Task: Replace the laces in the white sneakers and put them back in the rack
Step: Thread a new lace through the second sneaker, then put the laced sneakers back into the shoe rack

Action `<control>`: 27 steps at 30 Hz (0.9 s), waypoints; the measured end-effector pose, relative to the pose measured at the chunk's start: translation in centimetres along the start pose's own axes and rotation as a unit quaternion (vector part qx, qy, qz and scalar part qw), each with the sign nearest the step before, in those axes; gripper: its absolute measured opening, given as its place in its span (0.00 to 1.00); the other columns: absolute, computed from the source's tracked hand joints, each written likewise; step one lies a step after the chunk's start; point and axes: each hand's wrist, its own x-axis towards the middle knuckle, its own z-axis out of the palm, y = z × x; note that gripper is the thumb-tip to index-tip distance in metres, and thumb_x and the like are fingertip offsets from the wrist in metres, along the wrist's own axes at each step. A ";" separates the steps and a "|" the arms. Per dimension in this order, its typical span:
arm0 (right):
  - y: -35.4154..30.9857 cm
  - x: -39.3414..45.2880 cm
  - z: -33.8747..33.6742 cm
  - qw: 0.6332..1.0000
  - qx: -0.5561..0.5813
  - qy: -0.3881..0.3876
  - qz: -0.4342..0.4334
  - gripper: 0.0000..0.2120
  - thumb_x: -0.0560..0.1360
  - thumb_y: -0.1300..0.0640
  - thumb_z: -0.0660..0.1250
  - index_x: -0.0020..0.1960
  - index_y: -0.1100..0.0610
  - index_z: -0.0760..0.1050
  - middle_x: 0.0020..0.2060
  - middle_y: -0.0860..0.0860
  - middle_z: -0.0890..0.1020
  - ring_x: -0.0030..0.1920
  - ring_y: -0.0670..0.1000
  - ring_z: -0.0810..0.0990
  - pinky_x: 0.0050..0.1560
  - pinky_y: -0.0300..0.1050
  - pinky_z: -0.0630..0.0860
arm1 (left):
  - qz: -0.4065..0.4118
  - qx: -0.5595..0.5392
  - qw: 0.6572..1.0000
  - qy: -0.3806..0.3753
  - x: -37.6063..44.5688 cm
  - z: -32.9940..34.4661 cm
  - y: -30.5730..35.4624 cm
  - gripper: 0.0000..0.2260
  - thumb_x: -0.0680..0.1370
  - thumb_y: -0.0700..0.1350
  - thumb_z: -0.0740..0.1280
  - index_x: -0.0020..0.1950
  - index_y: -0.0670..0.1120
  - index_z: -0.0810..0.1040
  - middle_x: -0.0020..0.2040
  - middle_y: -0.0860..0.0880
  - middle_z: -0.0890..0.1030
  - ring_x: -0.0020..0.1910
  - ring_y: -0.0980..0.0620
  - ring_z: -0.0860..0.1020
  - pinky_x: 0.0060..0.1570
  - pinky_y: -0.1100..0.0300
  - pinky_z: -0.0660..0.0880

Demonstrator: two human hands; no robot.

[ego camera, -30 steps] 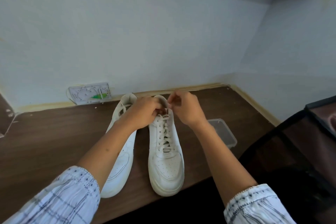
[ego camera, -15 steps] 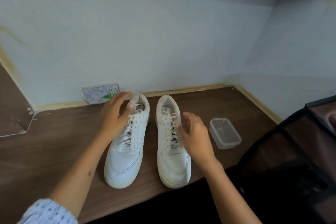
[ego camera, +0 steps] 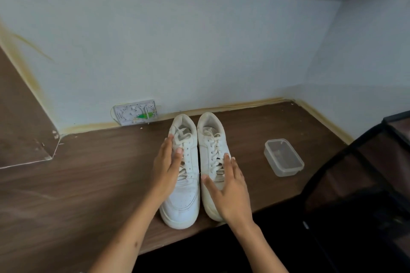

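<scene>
White leather, a little scuffed, marks the two sneakers standing side by side and touching at centre frame on the brown wooden surface point(ego camera: 88, 184), toes toward the lower edge and heels toward the wall. The left sneaker point(ego camera: 185, 175) and right sneaker point(ego camera: 213, 155) both show laces point(ego camera: 214, 157) threaded through their eyelets, so the lacing looks finished, though the knots at the top are too small to judge. The left hand point(ego camera: 166, 168) lies flat along the outer side of the left sneaker with fingers straight and the thumb over the laces, holding nothing. The right hand point(ego camera: 230, 190) rests spread over the forefoot and outer side of the right sneaker, fingers relaxed and extended, also holding nothing. Pressing in from both sides like this, the hands seem to be squaring the pair together, which suggests the step in hand is gathering the shoes for the return to the rack. The next move likely calls for curling the fingers round each shoe, or pinching the two together, and lifting them clear. To the right of the shoes sits a clear plastic container point(ego camera: 282, 157), well apart. A dark mesh-sided frame point(ego camera: 355, 173) at the right edge may be the rack, though that is uncertain. A white wall plate point(ego camera: 135, 112) sits at the base of the wall, upper left of the shoes.
</scene>
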 end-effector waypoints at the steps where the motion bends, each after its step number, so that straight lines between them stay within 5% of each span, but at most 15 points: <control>1: 0.2 0.1 -0.2 1.000 0.015 -0.006 0.000 0.42 0.74 0.29 0.57 0.80 0.45 0.44 0.80 0.48 0.49 0.79 0.48 0.46 0.77 0.47 0.52 | 0.010 0.001 1.000 0.018 0.3 -0.4 0.5 0.25 0.82 0.61 0.51 0.78 0.54 0.60 0.77 0.52 0.63 0.74 0.54 0.62 0.73 0.48 0.62; 3: 0.7 0.2 -0.7 0.997 0.073 -0.019 0.004 0.39 0.75 0.30 0.58 0.79 0.42 0.47 0.79 0.45 0.50 0.78 0.45 0.48 0.77 0.47 0.54 | 0.076 0.063 0.993 0.070 1.6 -2.0 1.5 0.18 0.84 0.48 0.54 0.74 0.49 0.68 0.71 0.47 0.72 0.69 0.51 0.70 0.69 0.53 0.66; 5: 0.9 0.4 -1.3 0.991 0.133 -0.015 0.005 0.34 0.77 0.34 0.58 0.79 0.43 0.54 0.78 0.44 0.55 0.77 0.42 0.52 0.74 0.39 0.55 | 0.160 0.217 0.961 0.065 4.0 -4.0 2.9 0.20 0.82 0.37 0.59 0.74 0.49 0.69 0.72 0.46 0.70 0.71 0.45 0.68 0.69 0.54 0.63; 8: 1.0 0.7 -2.1 0.986 0.163 0.025 0.002 0.30 0.78 0.38 0.57 0.76 0.49 0.62 0.75 0.44 0.63 0.73 0.38 0.59 0.61 0.21 0.56 | 0.253 0.380 0.883 -0.107 8.4 -5.6 6.1 0.32 0.77 0.33 0.66 0.75 0.60 0.64 0.78 0.54 0.59 0.76 0.50 0.58 0.74 0.50 0.57; 11: 1.0 0.8 -2.7 0.986 0.161 0.050 -0.006 0.27 0.79 0.39 0.57 0.75 0.50 0.65 0.73 0.43 0.65 0.71 0.37 0.61 0.56 0.17 0.58 | 0.310 0.491 0.771 -0.261 11.3 -4.1 8.6 0.36 0.75 0.33 0.68 0.74 0.63 0.64 0.79 0.57 0.52 0.78 0.52 0.50 0.74 0.55 0.48; 13: 1.2 0.9 -3.1 0.983 0.172 0.062 -0.010 0.25 0.80 0.41 0.57 0.73 0.50 0.66 0.72 0.43 0.66 0.69 0.36 0.63 0.54 0.16 0.60 | 0.321 0.524 0.736 -0.284 12.0 -2.8 8.9 0.34 0.74 0.32 0.66 0.72 0.62 0.68 0.80 0.56 0.48 0.79 0.51 0.44 0.73 0.58 0.43; 20: 2.6 0.4 -4.1 0.983 0.147 0.110 -0.008 0.18 0.81 0.47 0.61 0.68 0.52 0.72 0.65 0.44 0.72 0.64 0.38 0.69 0.59 0.26 0.66 | 0.407 0.528 0.713 -0.216 11.5 -3.5 7.1 0.26 0.73 0.36 0.68 0.66 0.60 0.76 0.79 0.55 0.51 0.78 0.53 0.39 0.74 0.49 0.29; 24: 2.4 -1.3 -3.4 0.985 0.064 0.160 -0.034 0.12 0.80 0.51 0.64 0.63 0.50 0.74 0.58 0.44 0.73 0.61 0.47 0.71 0.63 0.42 0.70 | 0.311 0.596 0.716 -0.191 9.6 -5.1 7.3 0.23 0.71 0.46 0.68 0.65 0.61 0.77 0.80 0.55 0.47 0.77 0.54 0.34 0.69 0.43 0.24; 27: 1.1 -4.1 -2.1 0.982 0.008 0.180 -0.065 0.10 0.78 0.47 0.63 0.57 0.46 0.75 0.52 0.42 0.74 0.53 0.46 0.69 0.57 0.45 0.69 | 0.216 0.580 0.765 -0.180 7.2 -6.1 7.1 0.14 0.69 0.54 0.71 0.55 0.58 0.83 0.80 0.54 0.49 0.78 0.52 0.36 0.71 0.41 0.27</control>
